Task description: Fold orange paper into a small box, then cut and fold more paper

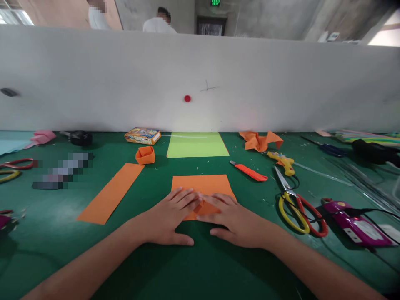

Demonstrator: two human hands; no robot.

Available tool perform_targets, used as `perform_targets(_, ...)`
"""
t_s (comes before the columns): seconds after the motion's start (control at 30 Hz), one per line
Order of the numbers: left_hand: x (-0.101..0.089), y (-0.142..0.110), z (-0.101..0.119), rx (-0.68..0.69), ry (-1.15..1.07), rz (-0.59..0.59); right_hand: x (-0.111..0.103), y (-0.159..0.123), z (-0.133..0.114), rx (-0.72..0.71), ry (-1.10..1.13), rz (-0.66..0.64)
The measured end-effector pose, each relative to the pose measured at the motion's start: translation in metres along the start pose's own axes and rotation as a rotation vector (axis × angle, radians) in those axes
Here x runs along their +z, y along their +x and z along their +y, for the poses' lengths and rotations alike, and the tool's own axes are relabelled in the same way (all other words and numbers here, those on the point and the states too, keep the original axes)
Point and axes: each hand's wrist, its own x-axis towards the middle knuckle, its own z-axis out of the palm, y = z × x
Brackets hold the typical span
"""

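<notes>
An orange paper sheet (201, 184) lies on the green table (193, 266) right in front of me. My left hand (170, 216) rests flat on its near left part, fingers stretched out. My right hand (233, 218) lies flat on its near right part, fingers extended toward the left hand. The fingertips of both hands meet over a small fold in the paper's near edge. Neither hand holds anything.
An orange strip (109, 192) lies to the left, with a small folded orange box (145, 155) behind it. A green sheet (197, 145), a colourful box (143, 136), crumpled orange paper (261, 141), an orange utility knife (249, 171), a glue gun (282, 160), scissors (296, 206) and a purple device (354, 223) lie around. A white partition (200, 79) stands behind.
</notes>
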Motion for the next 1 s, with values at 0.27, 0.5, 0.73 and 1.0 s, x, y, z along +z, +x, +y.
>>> perform_targets(0.27, -0.002, 0.001, 0.001, 0.004, -0.027, -0.004, -0.008, -0.008, 0.015, -0.018, 0.025, 0.039)
perform_targets(0.5, -0.006, 0.001, 0.002, -0.021, -0.036, -0.067, -0.018, -0.011, 0.026, -0.085, 0.065, 0.107)
perform_targets(0.73, -0.01, 0.002, 0.006, -0.012, -0.056, -0.04, -0.022, -0.015, 0.034, -0.084, 0.087, 0.137)
perform_targets(1.0, -0.01, 0.002, 0.006, -0.003, -0.028, -0.036, -0.028, -0.019, 0.04, -0.05, 0.098, 0.135)
